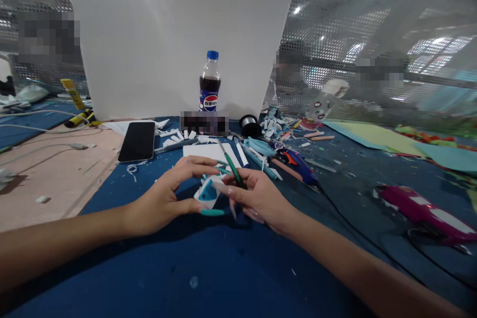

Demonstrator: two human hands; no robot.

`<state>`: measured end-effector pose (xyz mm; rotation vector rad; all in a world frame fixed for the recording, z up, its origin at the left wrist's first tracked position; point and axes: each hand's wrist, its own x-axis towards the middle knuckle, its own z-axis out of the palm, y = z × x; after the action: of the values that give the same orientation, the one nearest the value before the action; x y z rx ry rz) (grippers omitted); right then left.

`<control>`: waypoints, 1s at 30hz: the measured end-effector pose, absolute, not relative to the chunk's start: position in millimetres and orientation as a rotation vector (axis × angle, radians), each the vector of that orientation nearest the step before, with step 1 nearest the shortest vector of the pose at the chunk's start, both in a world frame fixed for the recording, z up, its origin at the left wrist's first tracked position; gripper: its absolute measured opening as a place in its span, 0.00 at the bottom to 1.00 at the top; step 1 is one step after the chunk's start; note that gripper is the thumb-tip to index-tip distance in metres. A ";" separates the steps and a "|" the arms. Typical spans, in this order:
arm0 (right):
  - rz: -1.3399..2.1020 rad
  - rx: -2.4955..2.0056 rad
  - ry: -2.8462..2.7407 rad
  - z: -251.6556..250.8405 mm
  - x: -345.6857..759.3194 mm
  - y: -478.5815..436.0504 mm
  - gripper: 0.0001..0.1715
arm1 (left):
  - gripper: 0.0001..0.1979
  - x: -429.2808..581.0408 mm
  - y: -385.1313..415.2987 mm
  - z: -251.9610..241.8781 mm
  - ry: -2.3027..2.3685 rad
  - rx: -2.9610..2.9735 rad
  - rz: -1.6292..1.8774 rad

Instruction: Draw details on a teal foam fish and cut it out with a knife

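My left hand (169,194) pinches a small blue and white craft piece (207,192) between thumb and fingers, over the front of the table. Long teal nails show on this hand. My right hand (257,194) is curled around a slim green pen-like tool (233,169), whose thin pale end points up and away from me. The fingertips of my right hand meet the right side of the craft piece. Behind both hands lies a white sheet or block (194,150), partly covered by them.
A phone (137,141) lies to the left, and a cola bottle (210,84) stands behind. Foam scraps (276,126), a wire spool (249,125) and a blue glue gun (303,166) are right of centre. A magenta corded tool (425,211) lies far right.
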<state>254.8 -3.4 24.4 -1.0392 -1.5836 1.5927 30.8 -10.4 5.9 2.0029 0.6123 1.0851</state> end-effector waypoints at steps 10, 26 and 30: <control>1.459 -1.094 -2.013 26.9 276.2 2.6 0.22 | 0.24 37.6 -2.7 9.1 1.065 1.635 0.841; 1.327 -1.232 -2.058 28.3 271.4 -1.8 0.22 | 0.29 34.8 -2.3 9.6 1.096 1.943 0.736; 1.416 -1.252 -2.041 26.2 272.5 -1.7 0.23 | 0.29 34.1 -1.5 9.6 1.065 1.956 0.747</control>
<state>272.5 -1.7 26.2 -1.2523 -2.0415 1.4157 34.1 -1.5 9.6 1.9562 1.0649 0.7467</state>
